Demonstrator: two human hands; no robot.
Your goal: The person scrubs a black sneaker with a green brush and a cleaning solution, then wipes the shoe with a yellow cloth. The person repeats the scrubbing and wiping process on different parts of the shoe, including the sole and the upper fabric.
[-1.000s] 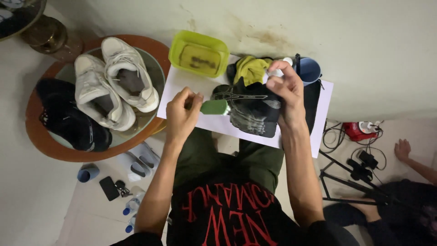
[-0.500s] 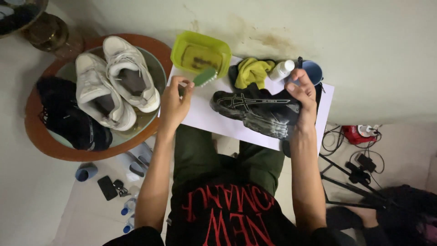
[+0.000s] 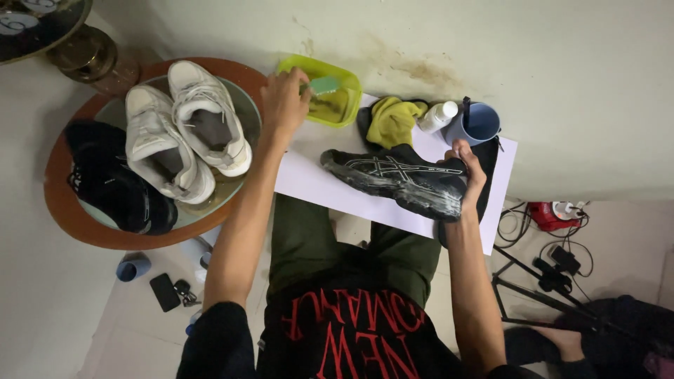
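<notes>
Your left hand (image 3: 283, 100) clamped the green brush (image 3: 324, 85) over the yellow-green basin (image 3: 295, 65), up-left of the black shoe (image 3: 393, 179), whose heel your right hand (image 3: 468, 170) gripped.

The shoe (image 3: 397, 181) near the right is black with thin white crossing stripes on its side and greyish-white foam smeared along the sole. Far left of it, the tub (image 3: 324, 90) is lime green and the brush (image 3: 324, 85) over it is mint green. The cloth (image 3: 390, 120) is mustard yellow, the cup (image 3: 477, 125) dusty blue, the small bottle (image 3: 437, 116) white. The board (image 3: 316, 175) is plain white. At left, a pair of white sneakers (image 3: 186, 133) sits on a reddish-brown round tray (image 3: 77, 224).
</notes>
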